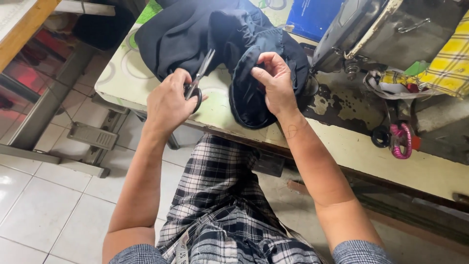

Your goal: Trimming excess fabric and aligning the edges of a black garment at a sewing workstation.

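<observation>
My left hand (168, 100) grips black-handled scissors (199, 78), blades pointing up and right toward a dark navy garment (195, 29) heaped on the table (351, 149). My right hand (276, 83) pinches a folded edge of the same garment (249, 98) between thumb and fingers, near the table's front edge. The scissor tips lie just left of the pinched fold, over the cloth.
A grey sewing machine (376, 29) stands at the right rear, a yellow checked cloth (447, 63) beside it. Pink-handled scissors (400, 139) lie on the table at right. A blue box (312, 14) sits behind. A foot pedal (93, 136) rests on the tiled floor.
</observation>
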